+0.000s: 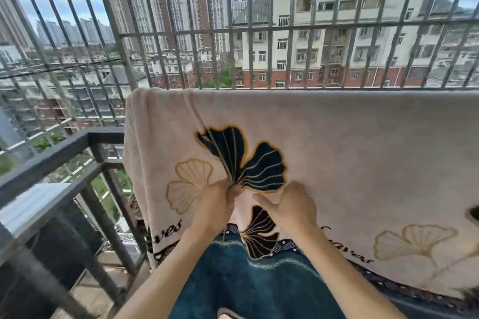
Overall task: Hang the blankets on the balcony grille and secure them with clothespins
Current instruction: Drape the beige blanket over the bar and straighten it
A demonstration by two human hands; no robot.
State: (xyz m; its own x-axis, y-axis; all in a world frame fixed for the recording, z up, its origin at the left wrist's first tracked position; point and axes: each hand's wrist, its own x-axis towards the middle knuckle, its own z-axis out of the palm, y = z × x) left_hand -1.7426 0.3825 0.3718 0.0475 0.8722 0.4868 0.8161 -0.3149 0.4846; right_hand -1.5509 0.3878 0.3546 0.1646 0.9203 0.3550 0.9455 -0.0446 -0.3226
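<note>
A cream blanket (350,142) with dark blue and gold ginkgo leaves hangs over a horizontal bar of the balcony grille (259,30). Its top edge runs along the bar from the middle to the right edge. My left hand (216,204) pinches a fold of the blanket at the base of the dark leaf, bunching the cloth. My right hand (290,206) rests just right of it, fingers spread against the blanket, holding nothing. No clothespins are in view.
A dark metal railing (64,147) runs at the left, below the grille bars. A grey ledge (31,204) lies beyond it. Blue cloth (246,285) shows below, between my forearms. City buildings stand behind the grille.
</note>
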